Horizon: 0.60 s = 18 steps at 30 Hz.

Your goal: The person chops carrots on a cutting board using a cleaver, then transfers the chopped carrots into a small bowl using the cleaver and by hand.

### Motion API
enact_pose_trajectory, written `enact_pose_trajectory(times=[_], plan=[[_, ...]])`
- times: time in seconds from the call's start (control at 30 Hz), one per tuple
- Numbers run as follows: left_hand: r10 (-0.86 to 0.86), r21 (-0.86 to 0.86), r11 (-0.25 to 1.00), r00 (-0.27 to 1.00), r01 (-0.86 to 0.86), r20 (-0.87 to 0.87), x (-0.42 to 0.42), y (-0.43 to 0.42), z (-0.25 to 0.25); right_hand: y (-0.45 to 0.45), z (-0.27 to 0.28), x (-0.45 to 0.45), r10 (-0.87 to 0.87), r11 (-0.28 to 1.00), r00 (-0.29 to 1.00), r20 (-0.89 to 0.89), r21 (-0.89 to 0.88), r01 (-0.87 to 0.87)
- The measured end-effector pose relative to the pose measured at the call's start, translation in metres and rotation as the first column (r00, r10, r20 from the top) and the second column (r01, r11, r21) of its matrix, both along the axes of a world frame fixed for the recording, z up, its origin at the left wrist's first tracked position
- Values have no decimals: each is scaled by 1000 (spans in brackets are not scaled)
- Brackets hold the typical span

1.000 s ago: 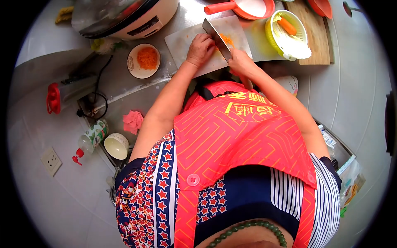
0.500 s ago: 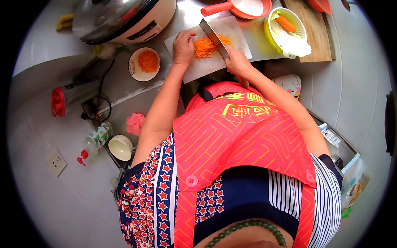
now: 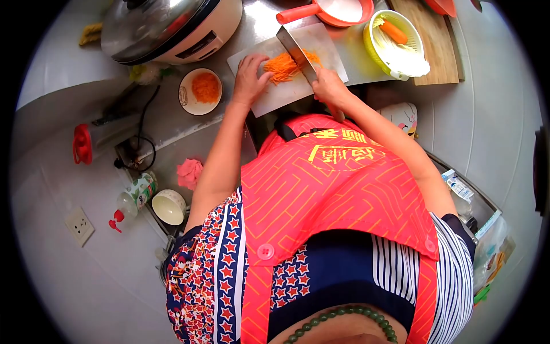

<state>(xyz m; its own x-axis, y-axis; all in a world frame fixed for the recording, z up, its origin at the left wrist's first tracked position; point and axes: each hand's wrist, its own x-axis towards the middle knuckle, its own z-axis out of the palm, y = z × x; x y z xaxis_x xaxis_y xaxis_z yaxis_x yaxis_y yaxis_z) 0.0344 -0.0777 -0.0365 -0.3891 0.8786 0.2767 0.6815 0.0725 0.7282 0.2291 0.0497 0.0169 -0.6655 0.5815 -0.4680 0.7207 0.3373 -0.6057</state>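
A pile of shredded carrot [image 3: 281, 68] lies on a white cutting board [image 3: 275, 98], with more shreds on the far side of the blade. My right hand [image 3: 329, 87] grips the handle of a kitchen knife [image 3: 297, 53], whose broad blade stands across the shreds. At the pile's left end is my left hand [image 3: 250, 79], thumb and fingers apart, holding nothing. Left of the board, a white bowl [image 3: 185, 97] contains more finely cut carrot.
A large cooker [image 3: 195, 34] stands at the back left. Behind the board sits a red-handled pan [image 3: 299, 14]. A yellow-green basket [image 3: 369, 49] to the right holds a whole carrot [image 3: 394, 32] and pale shreds, beside a wooden board [image 3: 438, 51]. A pink cloth [image 3: 189, 173] lies nearer me, on the left.
My left hand has shifted slightly left, and its thumb and fingers have spread away from the shredded carrot. My right hand and the knife stay nearly in place.
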Motion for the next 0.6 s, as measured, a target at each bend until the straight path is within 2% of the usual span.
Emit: enact_pose_trajectory(times=[0.03,0.13,0.23,0.33,0.43,0.53,0.6], plan=[[-97,-53,994,994,100,56,-3,-8,0,1,1,2,0,1000,1000,-3,-6,0],[-195,-163,969,980,187,-38,-4,-36,2,-2,12,-1,-62,995,998,1,-74,62],[-176,-203,966,983,162,-53,0,-43,-7,0,12,-1,-46,996,999,15,-69,47],[-108,-138,986,991,97,-74,2,-36,-19,2,8,-1,-25,998,999,44,-63,27],[-34,-155,988,989,11,-147,10,-24,-22,2,12,-3,-30,996,998,58,-84,35],[-56,-2,998,978,57,-201,22,-11,-4,4,11,-1,-52,990,998,44,-126,58],[-88,26,995,962,98,-258,27,1,-2,3,11,-1,-45,994,998,45,-100,49]])
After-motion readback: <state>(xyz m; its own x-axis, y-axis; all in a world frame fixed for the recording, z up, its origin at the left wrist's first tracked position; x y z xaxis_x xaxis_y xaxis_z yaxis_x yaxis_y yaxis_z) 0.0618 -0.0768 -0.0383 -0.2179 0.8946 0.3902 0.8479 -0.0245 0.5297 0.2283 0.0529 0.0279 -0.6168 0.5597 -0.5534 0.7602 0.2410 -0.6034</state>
